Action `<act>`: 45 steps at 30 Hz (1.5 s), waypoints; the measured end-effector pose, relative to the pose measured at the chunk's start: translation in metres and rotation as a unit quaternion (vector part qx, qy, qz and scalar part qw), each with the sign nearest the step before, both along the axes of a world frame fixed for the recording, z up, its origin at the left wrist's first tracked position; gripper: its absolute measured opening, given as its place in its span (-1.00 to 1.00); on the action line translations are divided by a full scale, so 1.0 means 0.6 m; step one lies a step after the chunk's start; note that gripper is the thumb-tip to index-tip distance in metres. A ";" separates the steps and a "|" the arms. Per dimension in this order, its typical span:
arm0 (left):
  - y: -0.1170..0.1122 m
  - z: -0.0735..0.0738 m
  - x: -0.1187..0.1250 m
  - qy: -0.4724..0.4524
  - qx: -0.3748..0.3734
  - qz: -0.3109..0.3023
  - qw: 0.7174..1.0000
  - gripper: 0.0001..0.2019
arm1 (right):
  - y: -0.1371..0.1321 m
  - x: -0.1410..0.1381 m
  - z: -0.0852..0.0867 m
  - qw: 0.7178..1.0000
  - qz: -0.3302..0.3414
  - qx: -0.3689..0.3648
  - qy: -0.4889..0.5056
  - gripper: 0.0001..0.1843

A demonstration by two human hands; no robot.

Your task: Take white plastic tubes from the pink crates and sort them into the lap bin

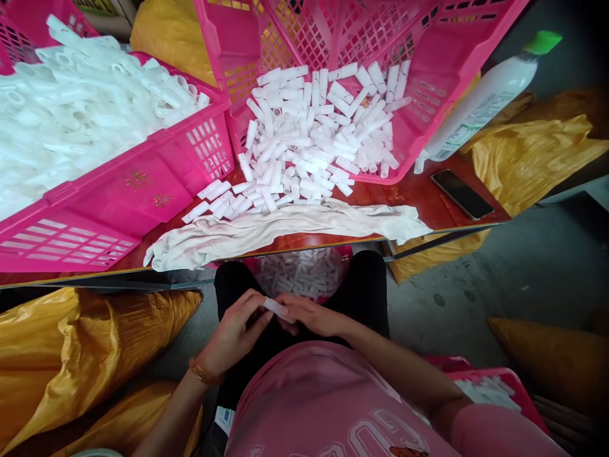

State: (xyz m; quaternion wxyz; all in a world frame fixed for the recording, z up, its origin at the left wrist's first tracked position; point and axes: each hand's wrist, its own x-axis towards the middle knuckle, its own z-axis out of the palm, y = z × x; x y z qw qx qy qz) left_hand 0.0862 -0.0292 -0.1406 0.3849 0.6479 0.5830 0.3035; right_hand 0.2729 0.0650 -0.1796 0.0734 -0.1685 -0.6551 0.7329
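Left hand (233, 333) and right hand (309, 315) hold one white tube (275, 309) (probably plastic).

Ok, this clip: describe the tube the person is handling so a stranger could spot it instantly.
In front of the reddish wooden table, look down to the person's lap. There, a single white plastic tube lies between the left hand and right hand. Every other tube lies heaped on the table or in baskets.

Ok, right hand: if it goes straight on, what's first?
The right hand meets the white plastic tube first, at or just off its fingertips; depth is unclear.
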 end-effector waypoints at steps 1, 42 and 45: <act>-0.009 -0.012 0.003 -0.005 -0.005 0.010 1.000 -0.88 | -0.009 0.001 -0.014 1.000 0.000 0.021 -0.022 -0.84; 0.100 0.304 -0.412 0.402 0.215 0.330 0.827 -0.63 | 0.122 0.017 0.159 0.962 -0.270 -0.004 0.037 -0.72; 0.082 0.278 -0.274 0.250 0.174 0.326 0.895 -0.56 | 0.096 -0.009 0.144 0.966 -0.241 0.088 0.030 -0.77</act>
